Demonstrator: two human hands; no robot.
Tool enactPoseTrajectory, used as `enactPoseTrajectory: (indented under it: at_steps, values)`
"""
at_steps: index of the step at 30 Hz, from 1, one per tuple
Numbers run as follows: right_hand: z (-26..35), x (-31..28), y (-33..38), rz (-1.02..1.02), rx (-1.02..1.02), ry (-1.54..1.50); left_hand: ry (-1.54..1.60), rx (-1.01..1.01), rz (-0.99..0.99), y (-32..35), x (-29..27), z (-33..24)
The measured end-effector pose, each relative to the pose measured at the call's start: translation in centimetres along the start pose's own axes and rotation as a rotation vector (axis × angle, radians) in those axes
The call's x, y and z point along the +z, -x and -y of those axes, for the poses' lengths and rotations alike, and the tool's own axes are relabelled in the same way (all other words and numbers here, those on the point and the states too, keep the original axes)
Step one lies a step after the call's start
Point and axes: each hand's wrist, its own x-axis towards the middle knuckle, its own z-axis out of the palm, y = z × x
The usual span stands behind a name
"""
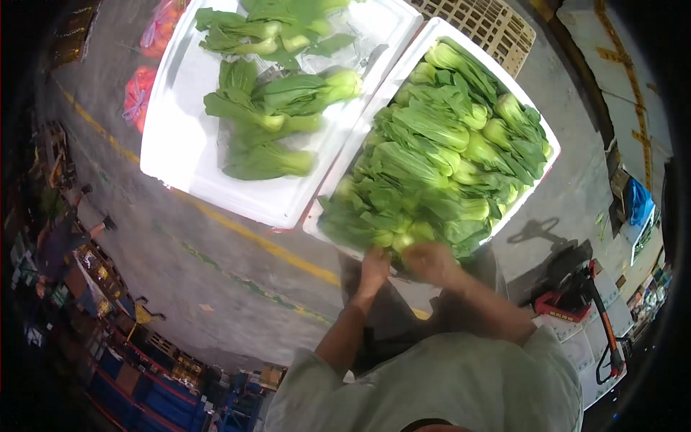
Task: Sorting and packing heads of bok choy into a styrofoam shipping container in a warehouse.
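Note:
Heads of bok choy (425, 158) fill a white foam box (553, 133) in front of me, packed in overlapping layers with pale stems and dark leaves. At the box's near edge, my left hand (373, 269) is closed by the pale stem ends; what its fingers hold is hidden. My right hand (430, 263) is close beside it, over the same corner, and is smeared by motion, so its fingers do not show clearly. A second white foam box (188, 155) on the left carries a few looser bok choy (270, 160) on a clear plastic sheet.
A beige plastic crate (484, 27) lies beyond the boxes. Red mesh bags (138, 99) sit on the floor at far left. Yellow lines (245, 236) mark the concrete. At right are a red basket (563, 307) and a black and orange handle (606, 324). Shelving (162, 389) stands lower left.

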Motion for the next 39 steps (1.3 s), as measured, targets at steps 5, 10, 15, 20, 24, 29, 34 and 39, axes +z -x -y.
enactPoseTrajectory:
  at_steps: [5,10,15,20,24,29,34,39]
  values:
    - [7.2,-6.7,-13.5,-0.547,-0.543,0.537,0.308,-0.046,0.142,0.5,-5.0,-2.8]
    - [10.2,-7.6,-25.9,-0.522,-0.625,0.993,0.687,-0.242,0.071,1.2,-7.1,-3.0]
    - [10.7,-8.8,-27.1,-0.393,-0.495,1.033,0.744,-0.231,0.000,1.3,-8.1,-3.8]
    - [9.8,-8.4,-16.6,-0.616,-0.508,0.517,1.028,-0.086,-0.134,-2.0,-15.3,-8.4]
    - [10.2,-6.2,-9.1,-0.513,-0.281,0.133,1.751,0.162,0.101,-5.0,-17.6,-14.3]
    - [6.6,-7.0,-6.1,-0.465,-0.195,0.067,1.436,0.065,0.071,-6.6,-14.2,-18.4]
    - [5.7,-12.3,-4.5,-0.352,-0.211,0.000,1.188,0.028,0.010,-8.4,-14.1,-23.4]
    - [4.1,-16.1,-2.9,-0.378,-0.154,-0.200,0.940,0.140,0.120,-10.2,-14.7,-28.0]
